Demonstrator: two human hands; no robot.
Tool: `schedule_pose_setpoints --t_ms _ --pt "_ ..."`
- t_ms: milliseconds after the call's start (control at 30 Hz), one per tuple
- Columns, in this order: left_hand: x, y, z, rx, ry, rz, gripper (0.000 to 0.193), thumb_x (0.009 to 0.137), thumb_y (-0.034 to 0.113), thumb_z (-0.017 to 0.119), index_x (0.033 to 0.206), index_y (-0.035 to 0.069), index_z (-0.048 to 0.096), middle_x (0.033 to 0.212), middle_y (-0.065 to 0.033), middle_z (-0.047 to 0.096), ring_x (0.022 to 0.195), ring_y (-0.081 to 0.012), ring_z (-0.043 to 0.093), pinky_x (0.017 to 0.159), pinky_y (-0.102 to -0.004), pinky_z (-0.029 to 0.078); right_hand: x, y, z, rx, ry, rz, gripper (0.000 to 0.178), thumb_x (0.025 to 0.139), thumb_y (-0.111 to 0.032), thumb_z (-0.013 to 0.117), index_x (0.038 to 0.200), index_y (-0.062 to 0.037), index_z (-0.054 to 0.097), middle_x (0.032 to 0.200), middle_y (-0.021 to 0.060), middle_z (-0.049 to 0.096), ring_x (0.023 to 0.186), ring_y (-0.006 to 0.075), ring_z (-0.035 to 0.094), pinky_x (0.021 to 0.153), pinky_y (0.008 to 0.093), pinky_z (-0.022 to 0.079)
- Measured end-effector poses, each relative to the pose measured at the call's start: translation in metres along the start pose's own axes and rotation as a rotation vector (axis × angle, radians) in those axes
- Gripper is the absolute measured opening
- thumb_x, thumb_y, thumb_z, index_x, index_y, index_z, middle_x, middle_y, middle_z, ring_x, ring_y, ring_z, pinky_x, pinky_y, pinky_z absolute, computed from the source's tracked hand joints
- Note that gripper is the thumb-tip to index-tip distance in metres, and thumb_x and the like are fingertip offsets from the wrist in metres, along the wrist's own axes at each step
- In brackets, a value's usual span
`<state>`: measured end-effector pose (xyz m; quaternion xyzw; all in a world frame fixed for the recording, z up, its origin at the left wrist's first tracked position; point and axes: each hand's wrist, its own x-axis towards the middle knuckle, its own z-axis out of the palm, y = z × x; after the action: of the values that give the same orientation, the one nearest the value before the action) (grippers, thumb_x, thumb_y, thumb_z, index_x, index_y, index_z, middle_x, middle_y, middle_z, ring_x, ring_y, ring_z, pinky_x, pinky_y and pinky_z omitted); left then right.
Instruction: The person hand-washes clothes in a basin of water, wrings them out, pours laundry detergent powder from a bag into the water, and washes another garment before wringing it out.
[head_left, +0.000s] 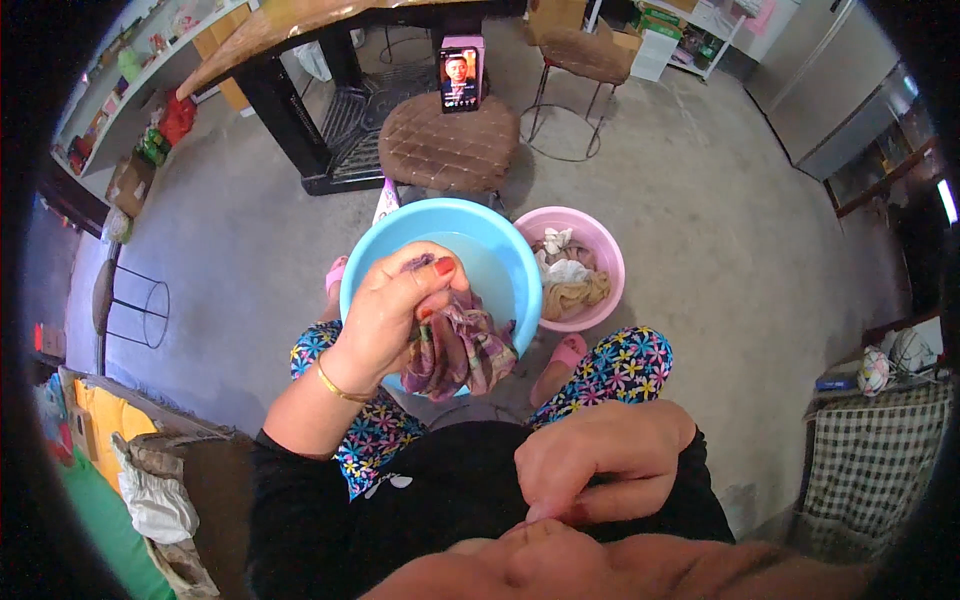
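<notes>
My left hand [398, 300], with red nail polish and a gold bracelet at the wrist, is closed around a bunched purple and brown patterned cloth [465, 352]. The cloth hangs below the fist, over the near side of a light blue basin [372, 240] with cloudy water [495, 265] in it. A small tuft of the cloth pokes out above the fingers. Drawn back to my chest, my right hand [610, 455] is closed, its fingertips together at the neckline of my black shirt [450, 480]. Whatever those fingers may pinch is hidden.
Right of the blue basin stands a pink basin [617, 270] with white, tan and brown laundry [575, 290]. Beyond them, a phone [460, 80] is propped on a brown padded stool [448, 150]. Another stool [585, 55] is farther back. My knees flank the blue basin.
</notes>
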<state>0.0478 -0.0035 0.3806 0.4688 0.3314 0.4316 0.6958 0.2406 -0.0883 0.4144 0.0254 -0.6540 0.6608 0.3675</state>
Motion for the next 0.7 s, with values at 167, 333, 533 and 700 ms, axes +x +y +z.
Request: schedule_pose_setpoints --t_ms 167,333,533,700 --pt "0.006 -0.005 -0.001 -0.028 -0.044 -0.033 0.015 0.084 0.014 0.049 0.082 0.000 0.055 0.074 -0.0010 0.052 0.057 -0.0039 0.036 0.052 -0.0174 0.031 -0.014 -0.011 0.014 -0.209 -0.034 -0.097 0.027 0.078 0.002 0.050 0.105 0.0006 0.048 0.090 0.0130 0.055 0.077 0.0274 0.054 0.064 0.0359 0.043" --pt "0.009 -0.014 0.000 -0.063 -0.015 -0.021 0.012 0.083 0.012 0.050 0.082 0.001 0.055 0.072 0.0008 0.050 0.057 -0.0041 0.036 0.053 -0.0171 0.030 -0.048 -0.033 0.033 -0.523 0.489 -0.048 0.012 0.082 -0.005 0.047 0.093 0.0000 0.050 0.071 0.0108 0.055 0.061 0.0226 0.052 0.055 0.0298 0.042" --pt "0.009 -0.018 0.005 -0.061 -0.005 -0.035 0.011 0.082 0.012 0.050 0.082 0.001 0.054 0.071 0.0012 0.048 0.057 -0.0039 0.036 0.052 -0.0174 0.029 -0.210 -0.021 -0.019 -0.813 1.530 0.249 0.007 0.081 -0.004 0.044 0.083 -0.0055 0.051 0.063 -0.0019 0.048 0.054 0.0063 0.044 0.047 0.0209 0.034" --pt "0.015 -0.022 0.012 0.005 -0.019 -0.048 0.015 0.084 0.015 0.048 0.081 0.002 0.053 0.061 0.0034 0.040 0.055 -0.0034 0.033 0.049 -0.0170 0.025 -0.455 0.069 -0.023 -1.360 1.703 1.206 0.017 0.079 -0.013 0.051 0.083 0.0007 0.059 0.074 0.0192 0.060 0.070 0.0316 0.059 0.062 0.0378 0.045"
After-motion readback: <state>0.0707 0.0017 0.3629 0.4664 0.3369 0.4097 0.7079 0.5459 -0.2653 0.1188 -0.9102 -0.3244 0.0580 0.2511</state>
